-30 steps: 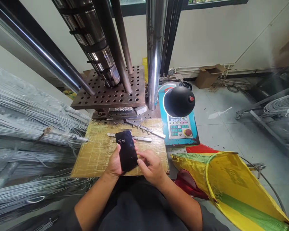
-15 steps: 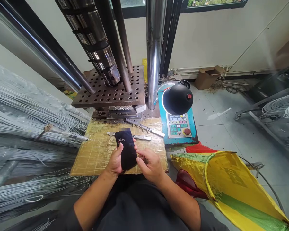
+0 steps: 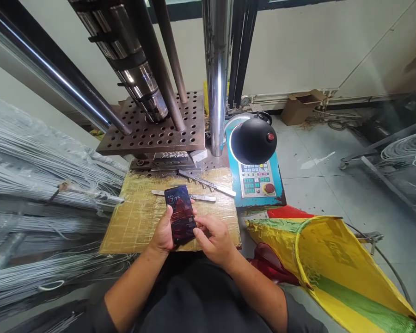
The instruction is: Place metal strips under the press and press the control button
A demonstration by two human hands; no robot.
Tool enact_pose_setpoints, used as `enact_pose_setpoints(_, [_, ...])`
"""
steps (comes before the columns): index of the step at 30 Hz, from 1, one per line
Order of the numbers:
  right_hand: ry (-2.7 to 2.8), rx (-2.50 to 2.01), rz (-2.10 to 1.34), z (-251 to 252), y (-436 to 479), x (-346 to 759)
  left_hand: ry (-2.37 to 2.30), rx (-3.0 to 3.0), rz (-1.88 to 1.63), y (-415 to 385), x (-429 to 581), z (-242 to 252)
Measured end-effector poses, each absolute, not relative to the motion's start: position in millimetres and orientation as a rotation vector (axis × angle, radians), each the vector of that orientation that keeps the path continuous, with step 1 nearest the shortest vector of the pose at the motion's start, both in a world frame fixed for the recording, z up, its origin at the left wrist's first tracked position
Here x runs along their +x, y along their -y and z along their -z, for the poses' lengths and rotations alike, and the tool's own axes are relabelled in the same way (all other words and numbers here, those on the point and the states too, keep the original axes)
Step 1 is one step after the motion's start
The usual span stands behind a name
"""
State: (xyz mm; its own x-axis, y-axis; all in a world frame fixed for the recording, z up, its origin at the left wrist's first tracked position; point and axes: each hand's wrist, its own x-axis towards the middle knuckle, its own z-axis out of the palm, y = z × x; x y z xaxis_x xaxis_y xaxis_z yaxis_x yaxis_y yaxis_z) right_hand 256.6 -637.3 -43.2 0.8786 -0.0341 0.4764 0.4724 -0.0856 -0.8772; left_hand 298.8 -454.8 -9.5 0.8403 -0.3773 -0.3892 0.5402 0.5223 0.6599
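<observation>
My left hand (image 3: 163, 232) is wrapped round a black smartphone (image 3: 180, 213), thumb on its left edge. The screen is lit with a reddish picture and a clock. My right hand (image 3: 213, 239) sits against the phone's lower right edge, fingers curled, fingertips touching it. Both hands hover over a yellow taped board (image 3: 135, 217). Two flat metal strips (image 3: 203, 198) lie on the board just beyond the phone.
A press with a perforated steel plate (image 3: 159, 134) and shiny columns (image 3: 217, 74) stands behind the board. A black lamp (image 3: 253, 141) hangs over a teal control panel (image 3: 258, 182). Bundles of grey wire (image 3: 38, 185) fill the left. A yellow-green woven sack (image 3: 336, 268) lies at right.
The phone's screen went from dark with only a clock to a lit reddish picture. My hands stayed almost in place; the view tilted slightly.
</observation>
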Motion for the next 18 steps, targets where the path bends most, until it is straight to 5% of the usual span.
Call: enact_pose_setpoints(18, [0.36,-1.679,0.398,53.3,638.3,260.9,-0.187,0.785,0.587,455.9,311.1,9.7])
